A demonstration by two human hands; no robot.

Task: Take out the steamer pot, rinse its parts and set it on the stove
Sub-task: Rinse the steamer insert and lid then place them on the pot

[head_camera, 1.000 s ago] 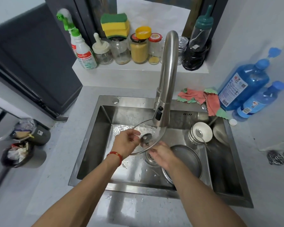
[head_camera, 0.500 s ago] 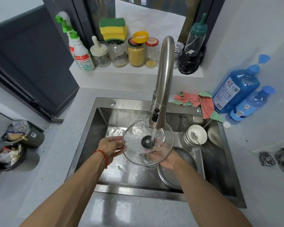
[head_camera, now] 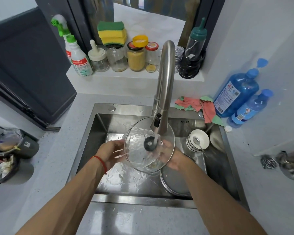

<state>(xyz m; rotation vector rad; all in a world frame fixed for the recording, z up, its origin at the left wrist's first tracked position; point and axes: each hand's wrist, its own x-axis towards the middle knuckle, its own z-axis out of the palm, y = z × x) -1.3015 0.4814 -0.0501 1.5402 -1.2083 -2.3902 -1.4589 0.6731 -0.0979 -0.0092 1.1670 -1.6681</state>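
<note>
At the centre of the frame, over the sink point(head_camera: 98, 133), a glass lid point(head_camera: 139, 150) is held tilted under the faucet point(head_camera: 165, 85) stream, gripped at its rim by the left hand point(head_camera: 110, 153) and the right hand point(head_camera: 173, 158).

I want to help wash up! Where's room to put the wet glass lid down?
Bare counter runs along the sink's front edge, and more lies left of the sink. The sink's right side is crowded: bowls and a metal pan.

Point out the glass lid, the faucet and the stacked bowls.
glass lid point(head_camera: 137, 150): head view, wet glass left of its knob.
faucet point(head_camera: 165, 72): head view, curved neck.
stacked bowls point(head_camera: 199, 139): head view, top bowl's inside.
</note>
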